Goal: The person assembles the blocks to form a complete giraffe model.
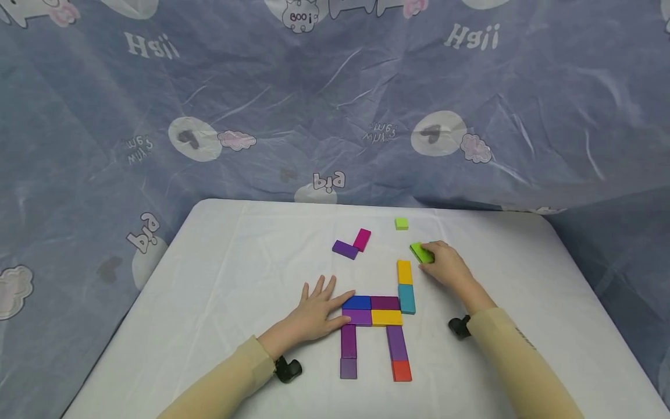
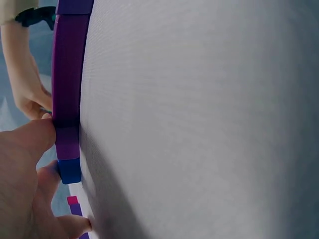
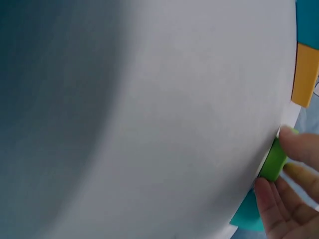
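My right hand pinches a green block between thumb and fingers, up and right of the laid-out blocks. Partly hidden behind that hand is a teal block, seen best in the right wrist view. My left hand lies spread at the left end of the pattern. Its index fingertip touches the blue block, and the thumb rests at the purple block. A yellow block and a blue-teal block form an upright column at the pattern's right.
Two block legs run toward the front, one ending in a red block. Behind the pattern lie a loose purple block, a magenta block and a small lime block. A patterned curtain hangs behind the white table.
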The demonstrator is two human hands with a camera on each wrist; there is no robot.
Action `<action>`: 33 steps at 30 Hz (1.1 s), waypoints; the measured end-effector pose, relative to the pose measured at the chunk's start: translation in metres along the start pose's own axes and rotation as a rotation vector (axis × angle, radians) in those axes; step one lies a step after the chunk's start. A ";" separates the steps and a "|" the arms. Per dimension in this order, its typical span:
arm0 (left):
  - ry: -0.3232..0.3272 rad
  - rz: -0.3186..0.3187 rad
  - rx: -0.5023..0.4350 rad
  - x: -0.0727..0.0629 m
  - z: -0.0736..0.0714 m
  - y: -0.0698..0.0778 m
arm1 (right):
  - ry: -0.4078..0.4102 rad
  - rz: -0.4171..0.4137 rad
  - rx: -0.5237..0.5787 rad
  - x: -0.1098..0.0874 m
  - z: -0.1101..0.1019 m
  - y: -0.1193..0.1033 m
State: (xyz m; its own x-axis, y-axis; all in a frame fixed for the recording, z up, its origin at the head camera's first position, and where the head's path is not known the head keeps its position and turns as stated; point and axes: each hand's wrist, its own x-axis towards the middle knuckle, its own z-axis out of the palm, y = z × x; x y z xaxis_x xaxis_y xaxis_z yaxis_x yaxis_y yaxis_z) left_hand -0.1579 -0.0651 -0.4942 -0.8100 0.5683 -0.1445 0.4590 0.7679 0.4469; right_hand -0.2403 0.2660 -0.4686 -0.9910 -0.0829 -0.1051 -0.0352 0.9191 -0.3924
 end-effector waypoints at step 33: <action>0.004 0.010 0.005 -0.002 -0.002 0.004 | -0.038 -0.033 0.174 0.023 0.007 -0.004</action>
State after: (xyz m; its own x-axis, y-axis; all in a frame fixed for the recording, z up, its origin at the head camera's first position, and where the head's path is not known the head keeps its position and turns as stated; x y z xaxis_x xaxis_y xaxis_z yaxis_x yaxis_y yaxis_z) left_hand -0.1553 -0.0637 -0.4901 -0.8069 0.5747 -0.1361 0.4689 0.7635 0.4440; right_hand -0.2622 0.2581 -0.4758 -0.9840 -0.1296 -0.1225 -0.0419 0.8356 -0.5477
